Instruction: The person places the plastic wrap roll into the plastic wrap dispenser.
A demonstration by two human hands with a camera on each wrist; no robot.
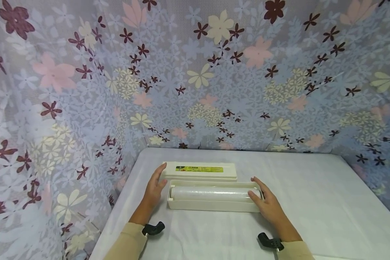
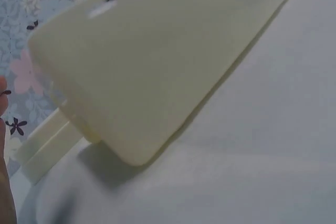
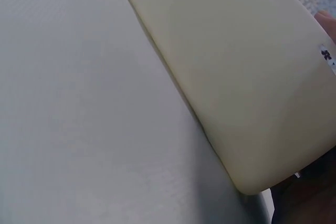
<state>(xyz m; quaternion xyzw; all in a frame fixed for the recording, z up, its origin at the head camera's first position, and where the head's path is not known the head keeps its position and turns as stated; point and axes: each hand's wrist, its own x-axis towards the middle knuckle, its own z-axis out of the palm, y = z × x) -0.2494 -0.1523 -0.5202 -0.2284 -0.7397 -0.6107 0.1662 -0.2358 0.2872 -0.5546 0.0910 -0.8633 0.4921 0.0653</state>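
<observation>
A long cream box [image 1: 214,206], lidless, lies crosswise on the table with a roll of clear plastic wrap [image 1: 211,192] inside it. My right hand [image 1: 269,207] grips the box's right end, the thumb over the end of the roll and the fingers at the far side. Behind the box lies its cream lid [image 1: 199,175], which bears a green and yellow label [image 1: 199,169]. At the left end of the lid is my left hand [image 1: 153,191], its fingers spread and its thumb near the box's left corner. Close up, the box's front wall [image 2: 157,61] fills much of the left wrist view.
A white cloth [image 1: 321,202] covers the table. Flowered fabric [image 1: 195,90] hangs behind it and along the left side. Black camera mounts [image 1: 153,228] sit on both wrists.
</observation>
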